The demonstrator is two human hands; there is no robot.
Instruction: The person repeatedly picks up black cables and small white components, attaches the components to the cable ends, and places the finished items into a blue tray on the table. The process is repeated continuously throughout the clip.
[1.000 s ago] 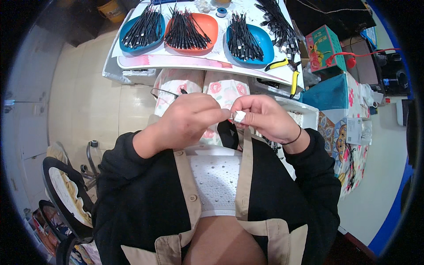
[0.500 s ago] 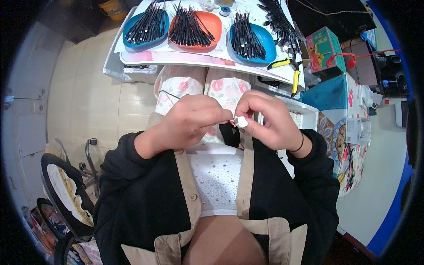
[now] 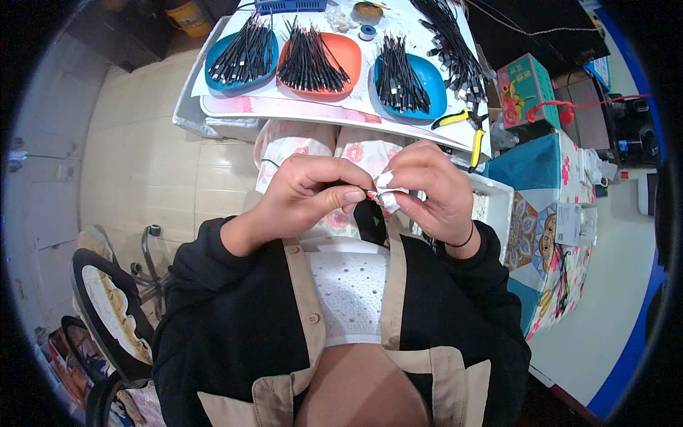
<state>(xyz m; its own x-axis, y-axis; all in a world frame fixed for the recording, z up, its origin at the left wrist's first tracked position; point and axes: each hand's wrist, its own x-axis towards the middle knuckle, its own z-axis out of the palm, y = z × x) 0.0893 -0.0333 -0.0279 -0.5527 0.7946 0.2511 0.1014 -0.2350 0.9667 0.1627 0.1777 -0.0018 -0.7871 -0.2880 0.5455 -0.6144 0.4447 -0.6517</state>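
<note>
My left hand point(image 3: 302, 196) pinches a thin black cable point(image 3: 270, 163) between thumb and index finger, above my lap. Its far part curves out past the knuckles, and a bit of red shows at the fingertips, where its end meets my other hand. My right hand point(image 3: 437, 196) is closed against that end. White material point(image 3: 388, 202) covers its thumb and index fingertips; whether this is finger wrapping or a loose piece, I cannot tell. What lies between these fingertips is hidden.
Ahead, a white table point(image 3: 299, 107) bears a blue tray point(image 3: 226, 85), an orange tray point(image 3: 350, 51) and another blue tray point(image 3: 433, 75), all with black cables. A loose cable pile point(image 3: 459, 60), yellow-handled pliers point(image 3: 477, 148) and a small spool point(image 3: 367, 33) lie there too. A chair point(image 3: 107, 306) stands left.
My left thumb now shows extended along the cable end. My right fingers have shifted, with more white material showing at their tips. The table sits slightly lower in view.
</note>
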